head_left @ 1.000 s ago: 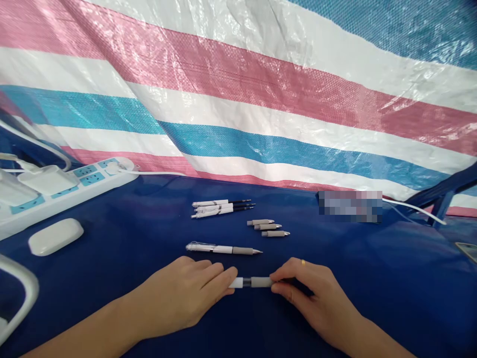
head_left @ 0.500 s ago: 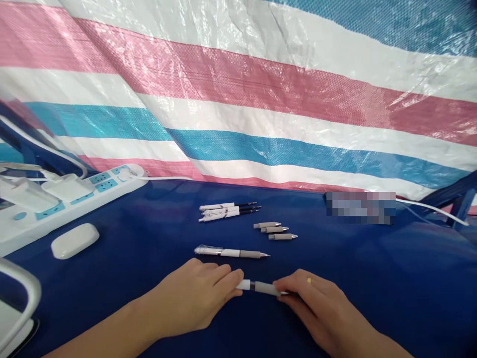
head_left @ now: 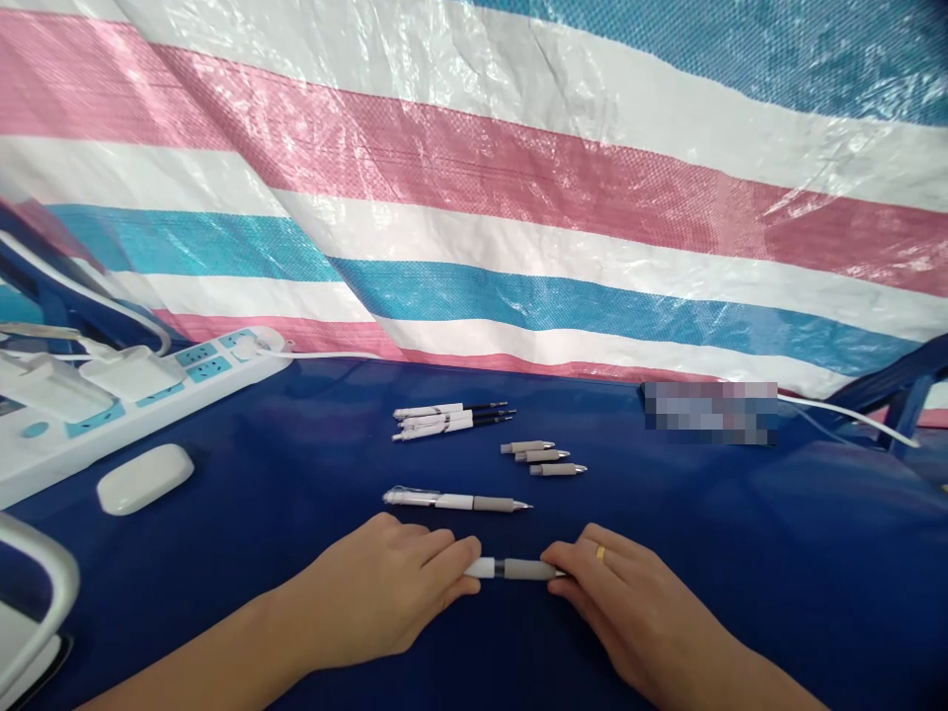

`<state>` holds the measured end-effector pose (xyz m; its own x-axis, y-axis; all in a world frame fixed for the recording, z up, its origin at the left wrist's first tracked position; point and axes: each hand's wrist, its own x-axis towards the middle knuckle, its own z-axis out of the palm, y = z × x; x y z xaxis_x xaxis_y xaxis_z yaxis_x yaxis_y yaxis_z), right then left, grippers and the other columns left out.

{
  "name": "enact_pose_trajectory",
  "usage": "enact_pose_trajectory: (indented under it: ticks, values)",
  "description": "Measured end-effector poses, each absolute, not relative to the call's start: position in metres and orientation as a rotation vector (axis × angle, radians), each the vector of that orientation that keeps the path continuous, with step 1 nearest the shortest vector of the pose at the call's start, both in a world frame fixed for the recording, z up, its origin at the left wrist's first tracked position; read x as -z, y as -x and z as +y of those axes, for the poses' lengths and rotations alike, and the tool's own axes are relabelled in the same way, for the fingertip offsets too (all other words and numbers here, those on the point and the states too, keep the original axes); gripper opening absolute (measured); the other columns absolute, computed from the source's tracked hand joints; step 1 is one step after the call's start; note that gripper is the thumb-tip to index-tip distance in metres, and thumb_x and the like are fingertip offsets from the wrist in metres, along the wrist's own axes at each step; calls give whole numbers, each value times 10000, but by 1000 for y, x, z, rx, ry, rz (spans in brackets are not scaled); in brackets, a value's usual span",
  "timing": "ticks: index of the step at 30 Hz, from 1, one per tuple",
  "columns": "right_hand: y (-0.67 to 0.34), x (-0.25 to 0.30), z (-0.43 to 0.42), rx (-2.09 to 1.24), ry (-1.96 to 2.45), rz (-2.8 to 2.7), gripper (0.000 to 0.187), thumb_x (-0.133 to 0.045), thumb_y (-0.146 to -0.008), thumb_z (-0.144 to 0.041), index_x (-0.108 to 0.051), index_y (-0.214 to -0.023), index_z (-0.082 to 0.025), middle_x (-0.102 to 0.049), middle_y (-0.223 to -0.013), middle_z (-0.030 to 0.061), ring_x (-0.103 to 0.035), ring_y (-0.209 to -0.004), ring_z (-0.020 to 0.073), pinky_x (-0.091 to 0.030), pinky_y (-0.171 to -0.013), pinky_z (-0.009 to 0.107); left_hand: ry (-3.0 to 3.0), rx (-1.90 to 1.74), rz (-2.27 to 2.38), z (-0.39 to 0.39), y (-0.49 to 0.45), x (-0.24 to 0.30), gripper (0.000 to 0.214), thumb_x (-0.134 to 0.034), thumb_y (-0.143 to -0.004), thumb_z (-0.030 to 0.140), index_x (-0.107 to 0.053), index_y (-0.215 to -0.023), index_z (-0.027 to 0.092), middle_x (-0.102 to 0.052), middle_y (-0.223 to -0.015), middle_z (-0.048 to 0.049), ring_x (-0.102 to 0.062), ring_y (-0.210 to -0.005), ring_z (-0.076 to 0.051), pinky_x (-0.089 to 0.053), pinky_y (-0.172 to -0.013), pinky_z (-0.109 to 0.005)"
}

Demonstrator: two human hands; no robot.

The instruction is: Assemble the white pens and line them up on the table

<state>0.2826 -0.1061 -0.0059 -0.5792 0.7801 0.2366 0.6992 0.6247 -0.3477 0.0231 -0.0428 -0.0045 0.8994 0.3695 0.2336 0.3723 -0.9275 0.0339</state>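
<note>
Between both hands lies a pen (head_left: pixel 524 570), held level, its white barrel on the left and its grey grip on the right. A short dark band shows between the two parts. My left hand (head_left: pixel 404 583) is closed around the barrel, hiding the pen's back end. With thumb and fingers my right hand (head_left: pixel 622 602), a ring on one finger, pinches the grip near the tip. Just beyond them a whole pen (head_left: pixel 463 503) lies on the table. Farther back are several white pen barrels with bare refills (head_left: pixel 448 422) and three loose grey grip sections (head_left: pixel 543 456).
A white power strip (head_left: pixel 222 370) with plugged-in chargers runs along the left of the blue table (head_left: pixel 311 464). Near it sits a white rounded case (head_left: pixel 146 479). A blurred-out flat object (head_left: pixel 707 413) with a white cable lies back right. Striped sheeting (head_left: pixel 474 217) hangs behind.
My right hand has shifted slightly and turned a little at the grip, which now lines up straighter with the barrel. My left hand stays nearly still. The view has moved slightly.
</note>
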Motion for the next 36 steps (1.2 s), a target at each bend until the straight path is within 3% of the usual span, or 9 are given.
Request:
enact_pose_trajectory:
  ticks: [3,10,15,19,23,28,31,34,36]
  values:
    - [-282,3,-106,-243,1199,-2537,229,-305,-1026,-193,-528,-1041,-147,-594,-735,48,-527,-616,195,-392,-528,307,3062,349,-605,-43,-22,5,256,-273,-1037,276,-504,-1070,170,-626,-688,18,-610,-517,-143,-352,-433,-273]
    - [-277,-5,-108,-57,1160,-2517,516,-107,-1049,-231,-569,-820,-197,-646,-653,21,-565,-524,161,-474,-577,308,3040,310,-620,-45,-23,4,242,-270,-1032,263,-500,-1016,189,-606,-678,26,-567,-493,-153,-302,-427,-306]
    - [-278,-1,-108,-97,1237,-2392,410,-208,-1043,-431,-537,-1080,-189,-689,-804,43,-666,-680,183,-534,-614,302,3006,387,-635,-43,-22,5,213,-297,-1028,255,-499,-1039,190,-608,-674,25,-564,-504,-150,-307,-448,-299]
    - [-277,7,-107,-248,1258,-2415,329,-242,-1050,-335,-542,-973,-224,-657,-768,9,-635,-634,159,-522,-579,276,3061,341,-671,-43,-21,3,177,-325,-1017,257,-493,-1009,203,-610,-681,34,-565,-501,-154,-297,-439,-308]
    - [-276,7,-105,-115,1192,-2352,359,-226,-1051,-314,-553,-940,-214,-653,-698,6,-624,-580,165,-520,-567,286,3100,299,-696,-46,-22,1,138,-359,-1009,262,-485,-1006,208,-615,-695,43,-581,-511,-161,-308,-439,-314]
    - [-282,11,-102,-332,1272,-2358,232,-420,-1007,-371,-515,-1124,-194,-662,-774,10,-638,-628,174,-523,-550,278,3093,320,-717,-45,-23,3,173,-323,-1017,257,-488,-1015,207,-613,-699,38,-590,-518,-168,-319,-440,-322]
    - [-285,17,-102,-406,1262,-2409,141,-410,-1008,-255,-534,-1030,-193,-649,-792,20,-619,-650,178,-504,-554,280,3091,316,-722,-44,-23,4,181,-321,-1015,261,-495,-1000,214,-615,-695,38,-590,-517,-172,-326,-446,-322]
    - [-285,18,-102,-355,1205,-2427,211,-355,-1018,-220,-553,-961,-181,-638,-745,28,-595,-621,184,-481,-540,286,3086,329,-699,-45,-23,5,190,-313,-1019,265,-497,-1010,218,-615,-688,40,-589,-516,-175,-326,-448,-320]
    - [-283,15,-103,-392,1241,-2401,101,-461,-981,-212,-554,-1011,-186,-644,-756,15,-600,-631,183,-485,-562,286,3078,323,-703,-46,-23,4,180,-318,-1020,260,-492,-1031,215,-622,-701,37,-599,-530,-177,-328,-455,-317]
